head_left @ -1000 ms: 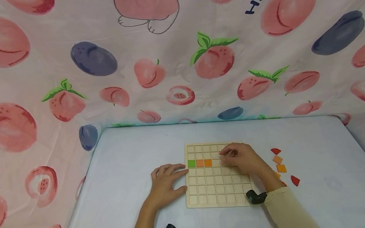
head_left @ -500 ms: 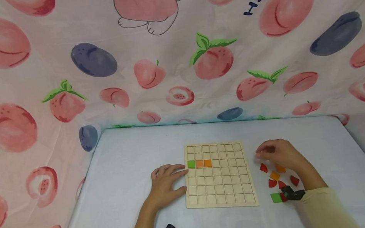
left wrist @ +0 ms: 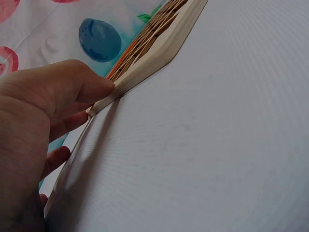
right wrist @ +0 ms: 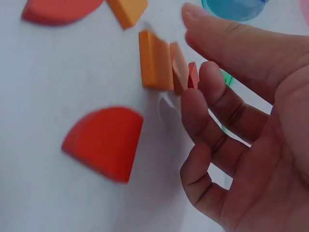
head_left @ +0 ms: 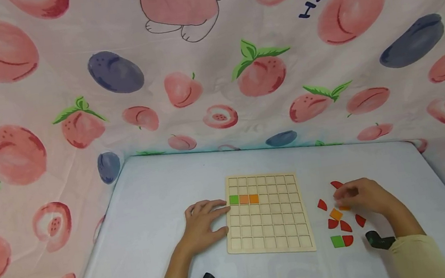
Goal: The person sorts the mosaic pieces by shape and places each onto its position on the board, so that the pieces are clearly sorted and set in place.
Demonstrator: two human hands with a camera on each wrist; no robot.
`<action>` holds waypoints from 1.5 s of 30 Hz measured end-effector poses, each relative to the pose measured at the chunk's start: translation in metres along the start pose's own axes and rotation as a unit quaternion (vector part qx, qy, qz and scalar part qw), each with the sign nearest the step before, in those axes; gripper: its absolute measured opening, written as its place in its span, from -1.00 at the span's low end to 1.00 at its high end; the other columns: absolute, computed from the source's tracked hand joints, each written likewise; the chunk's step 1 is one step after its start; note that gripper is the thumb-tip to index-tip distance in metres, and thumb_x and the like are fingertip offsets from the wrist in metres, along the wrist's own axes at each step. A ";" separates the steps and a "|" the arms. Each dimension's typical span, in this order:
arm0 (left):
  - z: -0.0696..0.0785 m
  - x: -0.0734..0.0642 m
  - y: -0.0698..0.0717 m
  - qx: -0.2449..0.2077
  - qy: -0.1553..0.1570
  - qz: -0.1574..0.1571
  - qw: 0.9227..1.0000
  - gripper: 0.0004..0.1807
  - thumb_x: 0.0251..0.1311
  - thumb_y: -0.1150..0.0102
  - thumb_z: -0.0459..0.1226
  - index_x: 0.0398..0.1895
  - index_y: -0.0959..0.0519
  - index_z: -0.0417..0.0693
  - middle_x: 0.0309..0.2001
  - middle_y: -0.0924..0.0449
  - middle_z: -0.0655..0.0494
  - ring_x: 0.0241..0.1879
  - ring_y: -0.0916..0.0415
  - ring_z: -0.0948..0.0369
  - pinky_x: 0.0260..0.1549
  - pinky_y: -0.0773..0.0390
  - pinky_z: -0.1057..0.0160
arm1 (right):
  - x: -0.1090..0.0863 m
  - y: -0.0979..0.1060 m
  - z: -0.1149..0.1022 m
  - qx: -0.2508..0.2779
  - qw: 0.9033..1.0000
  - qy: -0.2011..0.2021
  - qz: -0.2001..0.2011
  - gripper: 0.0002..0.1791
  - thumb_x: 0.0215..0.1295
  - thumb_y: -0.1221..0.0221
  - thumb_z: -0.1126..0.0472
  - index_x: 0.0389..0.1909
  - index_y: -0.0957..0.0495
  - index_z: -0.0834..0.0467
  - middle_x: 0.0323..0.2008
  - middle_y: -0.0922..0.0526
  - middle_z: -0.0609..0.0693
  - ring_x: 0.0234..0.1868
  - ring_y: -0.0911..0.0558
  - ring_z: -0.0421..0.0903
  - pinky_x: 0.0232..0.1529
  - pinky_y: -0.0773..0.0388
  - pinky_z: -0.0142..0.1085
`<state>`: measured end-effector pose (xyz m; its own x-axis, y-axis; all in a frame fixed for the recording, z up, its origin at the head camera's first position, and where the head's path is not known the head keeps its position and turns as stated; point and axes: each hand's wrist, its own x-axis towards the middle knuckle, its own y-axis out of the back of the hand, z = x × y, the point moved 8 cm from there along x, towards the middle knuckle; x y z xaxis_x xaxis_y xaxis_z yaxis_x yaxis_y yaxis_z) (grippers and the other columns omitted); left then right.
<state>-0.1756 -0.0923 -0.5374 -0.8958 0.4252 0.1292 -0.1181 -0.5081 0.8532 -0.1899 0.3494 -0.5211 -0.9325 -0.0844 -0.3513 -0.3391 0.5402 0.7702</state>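
A pale wooden grid board [head_left: 278, 221] lies on the table. Green [head_left: 234, 199], light orange [head_left: 244, 199] and orange [head_left: 254, 199] square tiles sit side by side in one of its rows. Spread fingers of my left hand [head_left: 205, 226] touch the board's left edge; in the left wrist view the thumb and fingertips meet the rim. To the right, my right hand [head_left: 364, 195] hovers over loose tiles, thumb and fingers apart around nothing. The right wrist view has an orange tile [right wrist: 155, 62] near its fingertips and a red quarter-round tile [right wrist: 108, 142] below.
Loose tiles lie right of the board: several red quarter-rounds [head_left: 345, 225], an orange square [head_left: 336, 214] and a green square [head_left: 337, 241]. Some are partly covered by my right hand. A fruit-printed cloth [head_left: 215, 87] hangs behind the white table [head_left: 160, 181].
My right hand has moved from above the board's right columns out to the loose tiles, then a little farther right and nearer. The left hand and the board have stayed put.
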 end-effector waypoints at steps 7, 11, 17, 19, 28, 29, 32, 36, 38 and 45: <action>-0.001 0.000 -0.001 0.006 -0.001 0.002 1.000 -0.42 0.14 -0.32 0.02 0.29 -0.60 0.29 0.36 -0.50 0.27 0.34 -0.28 0.08 0.30 -0.04 -0.23 | -0.003 0.001 0.007 -0.005 1.000 0.008 -0.002 -0.69 0.14 -0.47 0.00 -0.17 -0.75 0.08 -0.33 -0.58 -0.03 -0.17 -0.49 -0.03 -0.24 -0.47 -0.23; -0.003 0.000 -0.003 0.015 -0.001 0.001 1.000 -0.43 0.15 -0.31 0.03 0.30 -0.60 0.32 0.36 -0.49 0.30 0.35 -0.27 0.10 0.29 -0.05 -0.21 | -0.003 0.000 0.009 -0.004 1.000 0.014 0.003 -0.71 0.13 -0.48 0.06 -0.18 -0.74 0.10 -0.33 -0.57 -0.02 -0.19 -0.49 -0.04 -0.26 -0.47 -0.24; -0.004 0.000 -0.003 0.013 -0.001 0.003 1.000 -0.43 0.15 -0.31 0.03 0.29 -0.60 0.32 0.36 -0.49 0.30 0.35 -0.27 0.10 0.29 -0.05 -0.21 | -0.001 -0.004 0.011 -0.002 1.000 0.010 0.011 -0.66 0.12 -0.49 0.04 -0.13 -0.75 0.12 -0.33 -0.57 -0.03 -0.19 -0.47 -0.03 -0.30 -0.46 -0.27; -0.003 0.000 -0.003 0.013 -0.001 0.002 1.000 -0.42 0.14 -0.31 0.03 0.30 -0.60 0.31 0.36 -0.49 0.30 0.35 -0.27 0.10 0.29 -0.05 -0.21 | -0.001 -0.006 0.010 0.001 1.000 0.011 0.011 -0.65 0.12 -0.49 0.04 -0.13 -0.75 0.12 -0.34 -0.57 -0.03 -0.20 -0.47 -0.03 -0.31 -0.47 -0.28; -0.004 0.001 -0.005 0.009 0.000 -0.006 1.000 -0.42 0.15 -0.30 0.03 0.31 -0.59 0.31 0.37 -0.48 0.31 0.35 -0.26 0.11 0.31 -0.03 -0.21 | 0.000 -0.010 0.005 0.007 1.000 0.003 -0.003 -0.68 0.14 -0.48 0.05 -0.15 -0.71 0.12 -0.35 -0.56 -0.01 -0.19 -0.49 -0.03 -0.32 -0.51 -0.32; -0.004 0.001 -0.005 0.010 0.000 -0.006 1.000 -0.42 0.15 -0.30 0.03 0.31 -0.59 0.31 0.37 -0.48 0.31 0.35 -0.26 0.11 0.31 -0.03 -0.21 | -0.001 -0.011 0.004 0.008 1.000 0.004 -0.004 -0.69 0.15 -0.47 0.05 -0.15 -0.71 0.12 -0.35 -0.56 -0.02 -0.20 -0.50 -0.03 -0.32 -0.52 -0.32; -0.004 0.001 -0.004 0.009 -0.001 -0.006 1.000 -0.42 0.15 -0.30 0.03 0.31 -0.59 0.31 0.37 -0.48 0.31 0.35 -0.27 0.11 0.31 -0.02 -0.22 | 0.000 -0.011 -0.004 0.012 1.000 0.014 -0.003 -0.74 0.20 -0.44 0.04 -0.18 -0.71 0.10 -0.35 -0.58 -0.03 -0.20 -0.51 -0.03 -0.30 -0.52 -0.30; -0.003 0.001 -0.004 0.007 -0.001 -0.005 1.000 -0.42 0.15 -0.31 0.03 0.30 -0.59 0.31 0.37 -0.49 0.29 0.35 -0.27 0.10 0.31 -0.02 -0.22 | 0.005 -0.013 -0.018 0.027 0.999 0.030 0.005 -0.79 0.26 -0.40 0.03 -0.22 -0.70 0.06 -0.33 -0.61 -0.04 -0.18 -0.51 -0.03 -0.26 -0.53 -0.27; -0.003 0.001 -0.003 0.007 -0.001 -0.005 1.000 -0.42 0.15 -0.31 0.03 0.30 -0.59 0.30 0.36 -0.49 0.29 0.35 -0.27 0.10 0.30 -0.02 -0.22 | 0.010 -0.015 -0.025 0.038 0.998 0.039 0.007 -0.80 0.29 -0.37 0.01 -0.21 -0.69 0.04 -0.32 -0.62 -0.04 -0.18 -0.51 -0.03 -0.23 -0.53 -0.27; -0.002 0.001 -0.003 0.011 0.001 -0.005 1.000 -0.42 0.15 -0.31 0.03 0.30 -0.59 0.32 0.37 -0.49 0.30 0.35 -0.27 0.12 0.31 -0.03 -0.21 | 0.027 -0.031 -0.054 0.075 0.994 0.086 -0.002 -0.80 0.32 -0.35 0.00 -0.26 -0.66 0.05 -0.39 -0.67 -0.06 -0.35 -0.57 -0.08 -0.34 -0.53 -0.32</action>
<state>-0.1769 -0.0923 -0.5412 -0.8953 0.4291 0.1198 -0.1175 -0.4867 0.8656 -0.2110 0.2853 -0.5255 -0.9428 -0.2220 -0.2486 -0.3331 0.6564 0.6769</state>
